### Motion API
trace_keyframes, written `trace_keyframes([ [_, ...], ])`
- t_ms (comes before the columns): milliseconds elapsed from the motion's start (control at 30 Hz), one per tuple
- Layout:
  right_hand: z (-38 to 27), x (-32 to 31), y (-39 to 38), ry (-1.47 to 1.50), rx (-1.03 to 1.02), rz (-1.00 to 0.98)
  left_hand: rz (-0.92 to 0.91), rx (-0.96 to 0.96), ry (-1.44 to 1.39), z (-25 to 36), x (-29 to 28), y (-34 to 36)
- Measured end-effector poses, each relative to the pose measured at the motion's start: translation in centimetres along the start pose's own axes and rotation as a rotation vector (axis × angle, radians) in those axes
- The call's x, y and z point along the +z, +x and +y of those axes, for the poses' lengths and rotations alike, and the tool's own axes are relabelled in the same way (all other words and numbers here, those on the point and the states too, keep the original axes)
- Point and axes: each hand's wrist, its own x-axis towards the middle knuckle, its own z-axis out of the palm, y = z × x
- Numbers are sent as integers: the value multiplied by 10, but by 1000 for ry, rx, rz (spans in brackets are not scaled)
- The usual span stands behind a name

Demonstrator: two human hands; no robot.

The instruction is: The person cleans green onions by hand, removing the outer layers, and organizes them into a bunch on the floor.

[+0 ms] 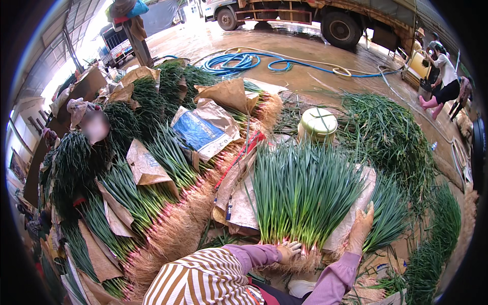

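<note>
A broad bundle of scallions (305, 188) lies before me, green leaves pointing away and roots toward me. Its bed is a sheet of brown sack paper (343, 231). My left hand (290, 251) rests on the root end at the bundle's near left, fingers stretched out over the pale bulbs. Along the paper's right edge lies my right hand (361, 226), its fingers extended away from me; whatever is under the palm is hidden. Just right of this hand is a smaller heap of scallions (386, 213).
Paper-wrapped scallion bundles (152, 218) are stacked at left, where another person (94, 122) sits. A pale green lidded bucket (318, 124) stands beyond my bundle. Loose greens (386, 137) lie at right. Behind are a blue hose (231, 63), a truck (340, 28) and people (445, 71).
</note>
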Motion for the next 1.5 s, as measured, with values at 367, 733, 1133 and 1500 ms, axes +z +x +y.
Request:
trace_keyframes([
  [367,10,-8,5,8,64,-12,-76,9,38,1,-8,2],
  [733,0,12,-1,-33,-8,-10,-67,25,32,-4,3,8],
  [1133,6,22,10,-87,-48,-27,-79,-8,28,-1,8,21],
  [1500,-27,-9,-15,-158,-26,-101,-107,1,-4,-5,-6,12],
])
